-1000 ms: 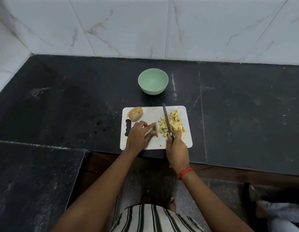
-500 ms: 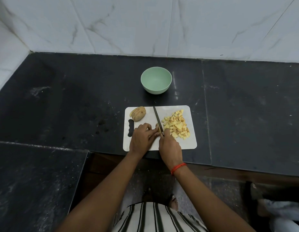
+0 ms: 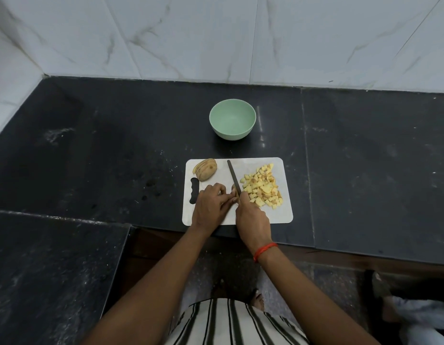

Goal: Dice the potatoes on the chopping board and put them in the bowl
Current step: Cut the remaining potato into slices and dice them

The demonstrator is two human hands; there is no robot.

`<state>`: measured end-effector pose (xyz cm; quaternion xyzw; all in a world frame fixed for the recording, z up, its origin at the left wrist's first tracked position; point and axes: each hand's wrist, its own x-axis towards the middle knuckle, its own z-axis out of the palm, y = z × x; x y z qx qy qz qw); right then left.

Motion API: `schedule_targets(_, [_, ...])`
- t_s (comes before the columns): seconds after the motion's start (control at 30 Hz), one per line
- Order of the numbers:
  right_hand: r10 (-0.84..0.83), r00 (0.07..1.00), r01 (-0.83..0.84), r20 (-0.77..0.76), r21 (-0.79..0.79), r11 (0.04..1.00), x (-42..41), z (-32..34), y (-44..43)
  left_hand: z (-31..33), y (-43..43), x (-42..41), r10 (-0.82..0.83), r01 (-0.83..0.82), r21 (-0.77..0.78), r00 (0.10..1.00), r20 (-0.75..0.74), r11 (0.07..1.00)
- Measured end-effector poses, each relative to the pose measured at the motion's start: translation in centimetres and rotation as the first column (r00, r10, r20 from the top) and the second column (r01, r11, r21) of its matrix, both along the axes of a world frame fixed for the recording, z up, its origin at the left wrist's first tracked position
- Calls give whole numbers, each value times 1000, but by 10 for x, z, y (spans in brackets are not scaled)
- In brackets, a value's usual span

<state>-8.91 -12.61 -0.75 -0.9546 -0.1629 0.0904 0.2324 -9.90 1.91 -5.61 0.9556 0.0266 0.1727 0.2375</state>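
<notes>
One slice [image 3: 233, 188] mid-dice | left hand [image 3: 211, 205] pinched it | right hand [image 3: 252, 217] gripped knife [image 3: 234, 179], blade just right of left hand | next: likely cut down, clear of it

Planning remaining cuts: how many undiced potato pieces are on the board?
2: a sliced chunk at the board's far-left corner, and a small piece held by the left hand against the knife. The hand may hide more.

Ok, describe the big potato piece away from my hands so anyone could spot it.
On the black counter lies a white chopping board. At its far left corner, beyond the handle slot, sits the potato piece. Unlike the yellow dice at right, it is one brown-skinned lump.
</notes>
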Motion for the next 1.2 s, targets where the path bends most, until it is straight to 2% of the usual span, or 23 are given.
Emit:
schedule_targets(0.4, [1, 1000, -2, -11, -47, 999, -9, 5, 2, 2, -1, 1, 32, -32, 21, 999, -5, 999])
schedule_targets(0.77, [24, 999, -17, 32, -208, 978, -16, 10, 7, 1, -1, -1, 40, -39, 41, 999, -17, 998])
schedule_targets(0.93, [33, 999, -23, 41, -218, 976, -18, 9, 7, 0, -1, 1, 36, -36, 54, 999, -1, 998])
schedule_targets(1.2, [31, 999, -35, -17, -275, 961, -44, 4, -8, 0, -1, 1, 29, -28, 50, 999, -19, 998])
